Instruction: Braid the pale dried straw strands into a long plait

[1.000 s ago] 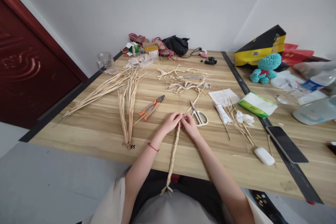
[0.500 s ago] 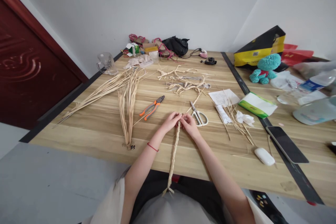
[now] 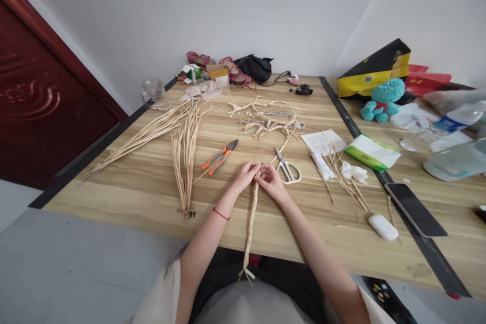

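Observation:
A pale braided straw cord (image 3: 251, 223) runs from my fingers down over the table's front edge, ending in loose split tips near my lap. My left hand (image 3: 247, 174) pinches its upper end with fingers closed. From the other side, my right hand (image 3: 271, 180) grips the braid just below, thumb and fingertips together and the other fingers curved. The very top of the cord is partly hidden by my fingers. White-handled scissors (image 3: 288, 169) lie just beyond my right hand. Orange-handled pliers (image 3: 220, 156) rest to the left of my hands.
Bundles of long straw strips (image 3: 186, 157) lie at the left. Twisted straw pieces (image 3: 266, 120) sit farther back. At the right are loose straws (image 3: 343, 172), a tissue pack (image 3: 372, 152), a phone (image 3: 415, 209) and a white case (image 3: 383, 227). A glass mug (image 3: 155, 94) stands near the left edge.
My right hand has shifted slightly down the braid and its fingers have curled into a rounder shape. The braid's lower end has turned a little. My left hand has barely moved.

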### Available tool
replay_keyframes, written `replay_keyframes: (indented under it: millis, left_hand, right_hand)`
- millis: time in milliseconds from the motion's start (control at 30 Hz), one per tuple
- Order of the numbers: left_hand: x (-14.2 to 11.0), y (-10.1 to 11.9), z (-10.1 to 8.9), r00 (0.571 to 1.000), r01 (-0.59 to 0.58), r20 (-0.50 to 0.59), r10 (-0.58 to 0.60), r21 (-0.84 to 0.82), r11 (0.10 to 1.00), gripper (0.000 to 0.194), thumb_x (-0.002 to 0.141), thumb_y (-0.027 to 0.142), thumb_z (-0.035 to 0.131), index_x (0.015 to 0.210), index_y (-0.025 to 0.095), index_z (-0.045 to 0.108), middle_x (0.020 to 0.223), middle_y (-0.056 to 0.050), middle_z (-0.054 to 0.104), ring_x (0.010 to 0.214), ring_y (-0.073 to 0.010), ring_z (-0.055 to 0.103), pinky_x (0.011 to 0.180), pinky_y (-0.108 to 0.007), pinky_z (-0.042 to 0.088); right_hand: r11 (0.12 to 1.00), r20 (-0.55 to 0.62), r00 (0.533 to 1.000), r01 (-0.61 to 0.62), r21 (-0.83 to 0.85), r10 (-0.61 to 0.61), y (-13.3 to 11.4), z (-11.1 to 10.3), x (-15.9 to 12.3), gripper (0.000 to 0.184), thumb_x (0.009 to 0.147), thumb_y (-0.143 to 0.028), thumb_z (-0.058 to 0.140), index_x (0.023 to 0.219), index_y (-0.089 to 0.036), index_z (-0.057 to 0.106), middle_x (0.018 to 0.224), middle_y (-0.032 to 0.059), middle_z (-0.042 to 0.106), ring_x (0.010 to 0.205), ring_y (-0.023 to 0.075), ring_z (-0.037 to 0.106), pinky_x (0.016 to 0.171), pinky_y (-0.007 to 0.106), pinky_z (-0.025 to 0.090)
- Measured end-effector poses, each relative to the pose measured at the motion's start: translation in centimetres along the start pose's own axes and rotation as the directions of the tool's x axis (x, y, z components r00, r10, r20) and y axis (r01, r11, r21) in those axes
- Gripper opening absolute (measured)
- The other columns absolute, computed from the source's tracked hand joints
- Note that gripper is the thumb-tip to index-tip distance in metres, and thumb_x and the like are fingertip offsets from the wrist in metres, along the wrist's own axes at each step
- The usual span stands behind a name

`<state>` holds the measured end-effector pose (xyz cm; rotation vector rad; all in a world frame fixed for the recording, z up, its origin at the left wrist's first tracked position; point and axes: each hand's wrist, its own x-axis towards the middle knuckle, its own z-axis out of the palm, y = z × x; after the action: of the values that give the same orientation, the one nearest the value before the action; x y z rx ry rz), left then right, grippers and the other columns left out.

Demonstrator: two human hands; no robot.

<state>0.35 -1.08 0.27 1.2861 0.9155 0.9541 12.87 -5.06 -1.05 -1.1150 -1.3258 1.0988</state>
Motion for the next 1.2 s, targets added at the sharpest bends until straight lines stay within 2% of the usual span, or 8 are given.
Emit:
replay_keyframes:
  millis: [233,600,867,1200]
  left_hand:
    - [0.0,-0.2,-0.1,1.000,-0.012,0.024,0.012,0.005,1.000,0.032,0.074,0.047,0.057,0.076,0.015,0.053,0.076,-0.001,0.055,0.073,-0.0121,0.051,0.068,-0.023,0.040]
    - [0.1,-0.3,0.0,1.000,0.006,0.005,-0.006,0.029,1.000,0.032,0.074,0.047,0.055,0.072,0.016,0.052,0.069,0.001,0.052,0.066,-0.0107,0.047,0.061,-0.022,0.037]
    - [0.1,-0.3,0.0,1.000,0.012,0.007,-0.012,0.036,0.999,0.032,0.075,0.048,0.053,0.070,0.017,0.048,0.064,0.003,0.046,0.057,-0.0086,0.042,0.052,-0.021,0.033]
    - [0.2,-0.4,-0.1,0.999,0.019,0.032,-0.021,0.051,0.999,0.034,0.075,0.050,0.053,0.074,0.016,0.051,0.068,0.002,0.051,0.059,-0.0091,0.046,0.053,-0.021,0.036]
  right_hand:
    - [1.000,-0.007,1.000,0.007,-0.025,-0.007,0.0,0.1,-0.1,0.036,0.071,-0.040,0.066,0.099,-0.023,0.050,0.075,-0.0003,0.054,0.061,0.0133,0.052,0.054,0.026,0.044]
    - [0.994,0.008,0.999,0.049,-0.097,-0.048,-0.1,0.0,-0.2,0.027,0.079,-0.043,0.056,0.094,-0.021,0.053,0.077,0.0019,0.057,0.061,0.0141,0.052,0.055,0.027,0.044]
    - [0.999,0.025,0.999,0.031,-0.017,-0.031,-1.1,0.2,-0.3,0.025,0.082,-0.046,0.051,0.091,-0.023,0.051,0.067,-0.0008,0.053,0.054,0.0137,0.048,0.052,0.028,0.041]
    - [1.000,0.008,1.000,-0.015,0.006,0.015,-0.9,0.1,-0.1,0.029,0.082,-0.052,0.047,0.085,-0.023,0.047,0.059,-0.0030,0.048,0.050,0.0136,0.047,0.047,0.027,0.038]
